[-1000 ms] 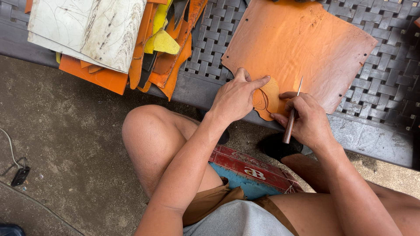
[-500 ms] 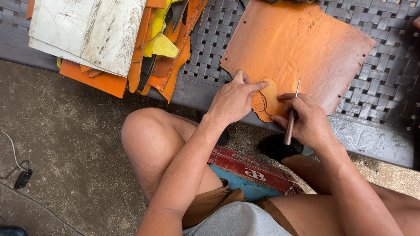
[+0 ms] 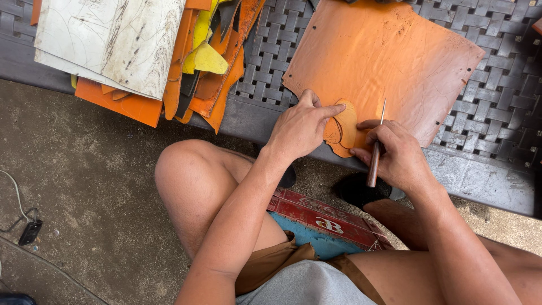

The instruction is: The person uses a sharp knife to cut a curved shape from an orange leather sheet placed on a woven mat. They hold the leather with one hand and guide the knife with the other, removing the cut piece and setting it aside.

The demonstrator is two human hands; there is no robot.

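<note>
The left hand (image 3: 299, 127) presses flat fingers on a small template (image 3: 343, 123) atop the orange leather sheet (image 3: 384, 62); the right hand (image 3: 395, 152) pinches a thin-bladed knife (image 3: 377, 144) (blade near those fingertips). A slip could nick them.

**Open weave left of the sheet; stack closes the far left**

A bare strip of woven desk (image 3: 265, 62) lies open between the orange leather sheet (image 3: 384, 62) and the stack of boards and offcuts (image 3: 141, 51); a hand could pass there. The stack overhangs the desk's near edge. The left hand (image 3: 299, 127) and the right hand (image 3: 395, 152) with its knife (image 3: 377, 144) crowd the sheet's near corner. Open weave right of the sheet. Both knees block the floor below.
</note>
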